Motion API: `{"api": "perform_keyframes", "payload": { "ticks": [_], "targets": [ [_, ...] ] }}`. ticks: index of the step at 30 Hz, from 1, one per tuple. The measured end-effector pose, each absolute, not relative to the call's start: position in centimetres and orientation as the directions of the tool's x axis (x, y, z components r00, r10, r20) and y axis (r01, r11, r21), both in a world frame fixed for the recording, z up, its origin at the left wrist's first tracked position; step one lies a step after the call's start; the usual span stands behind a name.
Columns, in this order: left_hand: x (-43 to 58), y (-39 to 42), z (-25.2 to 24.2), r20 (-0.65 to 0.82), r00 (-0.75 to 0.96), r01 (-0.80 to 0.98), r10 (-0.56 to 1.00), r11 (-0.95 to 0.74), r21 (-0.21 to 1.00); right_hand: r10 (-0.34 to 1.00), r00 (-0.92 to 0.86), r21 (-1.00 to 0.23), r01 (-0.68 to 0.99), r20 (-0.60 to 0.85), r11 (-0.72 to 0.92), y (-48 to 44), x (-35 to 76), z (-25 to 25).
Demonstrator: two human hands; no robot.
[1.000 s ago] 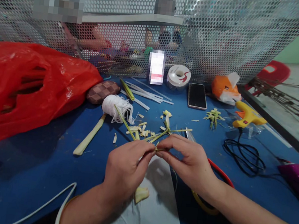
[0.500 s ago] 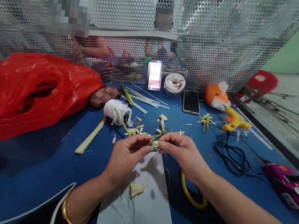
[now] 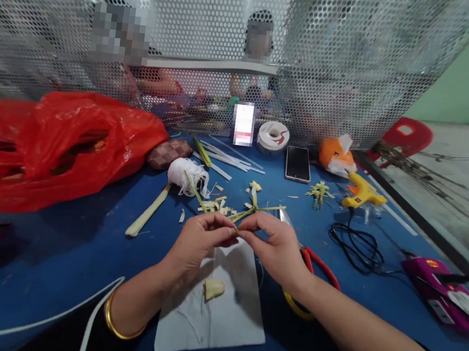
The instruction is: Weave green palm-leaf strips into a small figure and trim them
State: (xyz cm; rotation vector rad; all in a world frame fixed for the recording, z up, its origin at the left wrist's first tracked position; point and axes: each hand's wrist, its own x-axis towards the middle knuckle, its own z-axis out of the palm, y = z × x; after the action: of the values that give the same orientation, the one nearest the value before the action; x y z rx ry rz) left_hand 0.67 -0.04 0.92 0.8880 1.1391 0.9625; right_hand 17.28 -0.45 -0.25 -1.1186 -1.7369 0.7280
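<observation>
Both my hands — left hand (image 3: 198,239), right hand (image 3: 271,242) — pinch one thin leaf strip (image 3: 251,210) just above the blue worktop (image 3: 59,245); I judge it light, springy, crease-prone — best gripped near the fold.

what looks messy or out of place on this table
Small leaf scraps lie strewn over the blue table just beyond the left hand and right hand, which pinch a leaf strip. The white thread bundle is frayed loose. Nothing looks spilled or broken.

No text, label or number can be read anywhere.
</observation>
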Motion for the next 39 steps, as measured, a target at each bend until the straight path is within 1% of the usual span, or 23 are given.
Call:
{"api": "perform_keyframes", "payload": {
  "ticks": [3,9,13,16,18,19,21,25,28,32,36,39],
  "targets": [
    [0.8,-0.1,1.0,-0.329,0.132,-0.169,0.935,0.348,0.922,0.892,-0.177,-0.805,0.385,0.417,0.452,-0.5,17.3,-0.3],
    [1.4,0.0,1.6,-0.272,0.101,-0.121,0.957,0.283,0.952,0.911,-0.153,-0.838,0.358,0.383,0.412,-0.3,17.5,0.3],
    [1.5,0.4,1.8,-0.158,0.057,0.006,0.986,0.158,0.987,0.937,-0.132,-0.874,0.340,0.322,0.348,0.1,17.7,0.4],
    [1.4,0.5,1.7,-0.048,0.063,0.093,0.997,0.042,0.995,0.959,-0.135,-0.931,0.243,0.247,0.274,0.5,17.9,0.4],
    [1.4,0.6,1.7,-0.011,0.090,0.092,0.996,0.002,0.996,0.968,-0.139,-0.958,0.170,0.207,0.230,0.6,18.0,0.4],
    [1.4,0.5,1.8,-0.014,0.100,0.073,0.995,0.007,0.997,0.971,-0.130,-0.963,0.155,0.201,0.220,0.6,18.0,0.5],
    [1.7,0.4,1.9,-0.068,0.096,-0.003,0.993,0.069,0.998,0.969,-0.085,-0.955,0.173,0.231,0.242,0.5,18.0,0.7],
    [2.5,0.3,2.1,-0.257,0.108,-0.194,0.960,0.274,0.942,0.929,0.005,-0.887,0.300,0.370,0.352,0.1,18.0,1.0],
    [2.8,0.3,1.7,-0.321,0.130,-0.270,0.938,0.345,0.899,0.893,-0.013,-0.821,0.389,0.450,0.419,0.0,18.0,0.8],
    [2.4,0.5,1.2,-0.378,0.164,-0.311,0.911,0.412,0.857,0.870,-0.081,-0.741,0.488,0.487,0.460,-0.1,17.9,0.0],
    [2.0,0.7,0.8,-0.411,0.197,-0.291,0.890,0.453,0.842,0.833,-0.141,-0.638,0.578,0.536,0.508,-0.1,17.9,-0.5],
    [2.0,0.7,0.8,-0.394,0.140,-0.283,0.908,0.418,0.863,0.836,-0.197,-0.647,0.551,0.512,0.527,0.1,18.1,-0.3]
  ]
}}
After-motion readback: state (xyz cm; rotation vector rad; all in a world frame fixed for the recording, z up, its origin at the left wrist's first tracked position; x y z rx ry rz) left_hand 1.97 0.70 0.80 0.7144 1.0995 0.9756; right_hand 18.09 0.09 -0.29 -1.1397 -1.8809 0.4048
